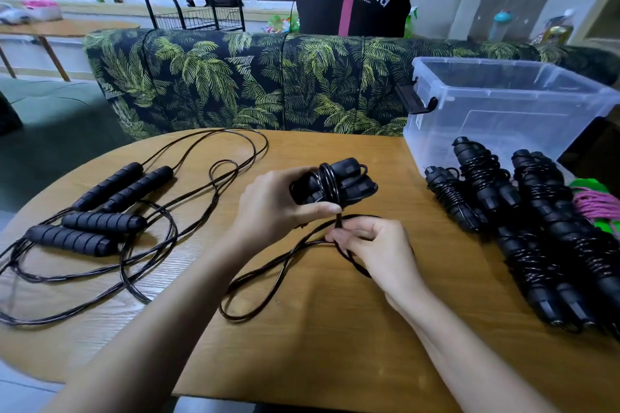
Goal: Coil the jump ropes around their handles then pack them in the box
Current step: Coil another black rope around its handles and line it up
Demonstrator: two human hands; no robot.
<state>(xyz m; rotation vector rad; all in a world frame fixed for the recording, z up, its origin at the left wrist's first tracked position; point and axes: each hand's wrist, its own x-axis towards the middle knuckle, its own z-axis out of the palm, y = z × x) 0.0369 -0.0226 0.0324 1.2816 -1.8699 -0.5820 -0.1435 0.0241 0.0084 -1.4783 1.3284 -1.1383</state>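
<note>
My left hand (278,203) grips a pair of black jump-rope handles (349,183) held together above the wooden table (302,329), with a few turns of black cord round them. My right hand (372,245) pinches that rope's cord (268,278) just below the handles; the rest of it lies in a loose loop on the table. Two uncoiled ropes with black foam handles (100,211) lie at the left, their cords sprawled. Several coiled ropes (523,228) are piled at the right. A clear plastic box (496,117) stands open at the back right.
A pink and green rope (593,204) lies at the right edge beside the pile. A leaf-patterned sofa (235,84) backs the table. A person in a black top (352,0) sits behind it, back turned.
</note>
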